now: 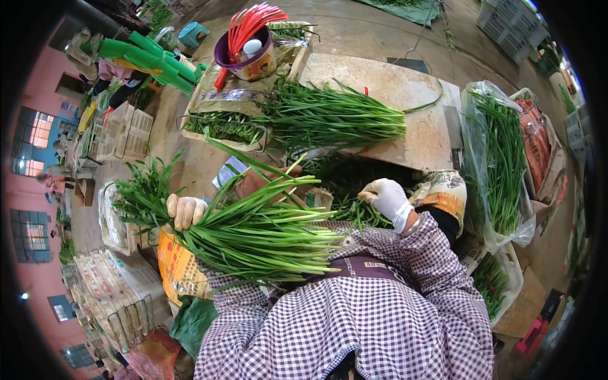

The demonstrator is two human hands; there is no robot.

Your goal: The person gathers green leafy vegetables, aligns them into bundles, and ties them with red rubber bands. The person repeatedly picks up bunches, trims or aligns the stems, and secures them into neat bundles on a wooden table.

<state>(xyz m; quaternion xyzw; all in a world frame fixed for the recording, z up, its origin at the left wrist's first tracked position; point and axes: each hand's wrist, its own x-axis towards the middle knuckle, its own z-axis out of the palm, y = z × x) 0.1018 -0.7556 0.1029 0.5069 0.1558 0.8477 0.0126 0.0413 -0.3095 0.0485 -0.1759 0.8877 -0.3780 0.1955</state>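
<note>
My left hand (186, 212), in a whitish glove, is closed around a large bunch of green garlic chives (266, 232). The leaf tips hang out to the left, and the pale cut ends fan out to the right across my lap. My right hand (389, 202), in a white glove, is curled with its fingertips drawn together, to the right of the bunch. I make out nothing in it. Loose chive leaves (361, 211) lie just below and left of it. Another pile of chives (337, 114) rests on the pale board (422, 135) in front of me.
A purple-rimmed bucket (256, 66) with red ties (247, 28) stands on a covered crate of greens (228, 128). At right, a clear plastic bag (498, 166) holds more chives. Stacked crates (118, 285) stand at left; a blue stool (192, 34) is farther off.
</note>
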